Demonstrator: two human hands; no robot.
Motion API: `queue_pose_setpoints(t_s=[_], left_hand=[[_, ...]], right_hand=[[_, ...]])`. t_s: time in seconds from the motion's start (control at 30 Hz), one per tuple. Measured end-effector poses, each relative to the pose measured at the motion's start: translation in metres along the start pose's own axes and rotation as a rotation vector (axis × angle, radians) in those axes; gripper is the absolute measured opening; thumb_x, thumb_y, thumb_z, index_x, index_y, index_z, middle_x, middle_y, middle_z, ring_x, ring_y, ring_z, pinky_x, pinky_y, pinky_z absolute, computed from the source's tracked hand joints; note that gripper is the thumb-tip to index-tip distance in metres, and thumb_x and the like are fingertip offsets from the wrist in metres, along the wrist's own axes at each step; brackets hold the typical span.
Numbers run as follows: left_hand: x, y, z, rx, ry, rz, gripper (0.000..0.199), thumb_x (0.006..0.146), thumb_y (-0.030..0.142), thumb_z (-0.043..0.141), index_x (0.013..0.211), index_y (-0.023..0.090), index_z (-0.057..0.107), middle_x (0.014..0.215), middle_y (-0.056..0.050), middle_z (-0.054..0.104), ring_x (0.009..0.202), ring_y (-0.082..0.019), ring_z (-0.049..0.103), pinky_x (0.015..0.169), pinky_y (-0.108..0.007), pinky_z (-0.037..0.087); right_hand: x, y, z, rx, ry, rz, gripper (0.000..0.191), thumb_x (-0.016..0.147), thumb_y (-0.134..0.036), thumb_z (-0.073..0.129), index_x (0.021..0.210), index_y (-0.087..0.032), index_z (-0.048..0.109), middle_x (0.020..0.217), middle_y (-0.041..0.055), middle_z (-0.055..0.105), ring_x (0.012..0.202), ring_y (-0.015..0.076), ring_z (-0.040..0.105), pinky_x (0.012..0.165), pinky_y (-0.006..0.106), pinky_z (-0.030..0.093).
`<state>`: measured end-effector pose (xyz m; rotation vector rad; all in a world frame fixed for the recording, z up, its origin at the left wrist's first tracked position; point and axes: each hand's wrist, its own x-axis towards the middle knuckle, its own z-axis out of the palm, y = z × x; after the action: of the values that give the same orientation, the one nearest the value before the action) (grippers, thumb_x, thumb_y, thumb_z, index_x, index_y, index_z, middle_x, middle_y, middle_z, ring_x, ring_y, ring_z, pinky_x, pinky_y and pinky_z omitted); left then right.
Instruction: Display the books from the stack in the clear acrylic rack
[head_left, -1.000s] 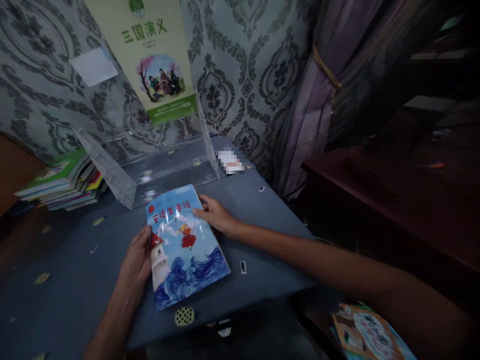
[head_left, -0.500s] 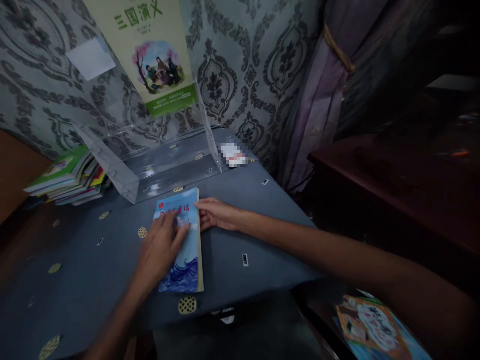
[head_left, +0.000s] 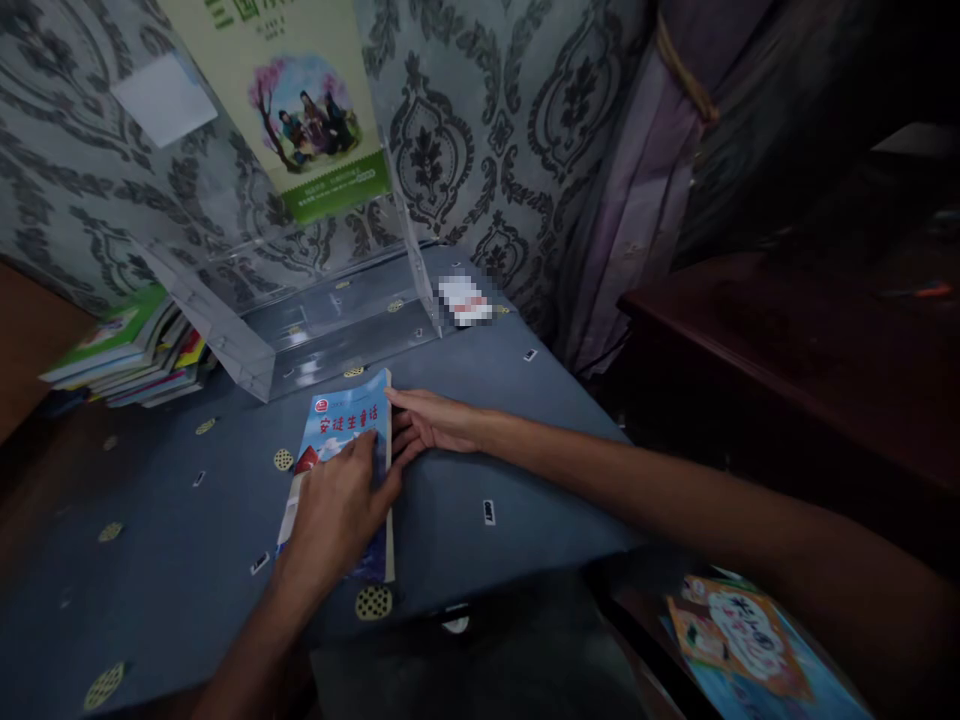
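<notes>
A blue paperback book (head_left: 349, 405) with red title characters lies near the table's front edge, its cover facing up. Across the middle of the cover rests my left hand (head_left: 334, 500), its fingers spread and hiding part of the picture; the thumb reaches the book's right edge. My right hand (head_left: 431, 425) is at the upper right edge of the book, thumb on the cover's edge and the other fingers bent against the side, gripping it. Behind the book stands a clear acrylic rack (head_left: 255, 370).
A green-covered book (head_left: 315, 130) stands upright at the back. Stacked books (head_left: 142, 350) lie on the left. A white item (head_left: 465, 300) sits right of the rack. More books (head_left: 742, 630) are low at the right, near a dark red cabinet (head_left: 787, 330).
My left hand has shifted right and slightly down over the cover, uncovering the title. My right hand stays at the book's edge. The view has moved slightly.
</notes>
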<state>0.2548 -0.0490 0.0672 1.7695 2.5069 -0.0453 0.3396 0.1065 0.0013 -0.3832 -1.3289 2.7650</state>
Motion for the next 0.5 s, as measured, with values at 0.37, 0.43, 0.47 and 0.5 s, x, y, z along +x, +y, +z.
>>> queue_pose_setpoints(t_s=[0.37, 0.43, 0.47, 0.5], left_hand=[[-0.003, -0.029, -0.001, -0.442, 0.051, 0.032, 0.054, 0.095, 0.05, 0.036, 0.119, 0.018, 0.071, 0.077, -0.005, 0.076, 0.07, -0.023, 0.069, 0.068, -0.032, 0.047], [-0.003, -0.028, -0.001, -0.423, 0.058, 0.037, 0.054, 0.096, 0.048, 0.034, 0.117, 0.017, 0.072, 0.076, -0.005, 0.076, 0.07, -0.023, 0.069, 0.068, -0.032, 0.046], [-0.004, -0.027, -0.001, -0.407, 0.063, 0.037, 0.054, 0.096, 0.047, 0.033, 0.117, 0.017, 0.073, 0.077, -0.005, 0.076, 0.071, -0.023, 0.069, 0.068, -0.031, 0.046], [-0.004, -0.026, 0.0, -0.387, 0.073, 0.035, 0.053, 0.096, 0.046, 0.033, 0.116, 0.018, 0.073, 0.08, -0.006, 0.077, 0.072, -0.023, 0.07, 0.069, -0.031, 0.047]], right_hand=[[0.001, 0.001, -0.002, 0.019, -0.02, -0.017, 0.043, 0.107, -0.045, 0.036, 0.122, -0.011, 0.059, 0.082, 0.0092, 0.075, 0.072, 0.0172, 0.074, 0.076, 0.034, 0.063], [0.0, 0.0, -0.001, 0.017, -0.011, -0.017, 0.042, 0.108, -0.043, 0.035, 0.122, -0.011, 0.059, 0.08, 0.0087, 0.075, 0.071, 0.0171, 0.073, 0.075, 0.033, 0.063], [0.0, 0.0, -0.001, 0.015, -0.008, -0.015, 0.041, 0.108, -0.041, 0.034, 0.122, -0.011, 0.059, 0.079, 0.0081, 0.074, 0.07, 0.017, 0.073, 0.073, 0.033, 0.063], [0.0, 0.001, -0.001, 0.014, -0.007, -0.015, 0.041, 0.108, -0.041, 0.034, 0.121, -0.011, 0.059, 0.078, 0.0073, 0.074, 0.07, 0.0168, 0.073, 0.071, 0.032, 0.063]])
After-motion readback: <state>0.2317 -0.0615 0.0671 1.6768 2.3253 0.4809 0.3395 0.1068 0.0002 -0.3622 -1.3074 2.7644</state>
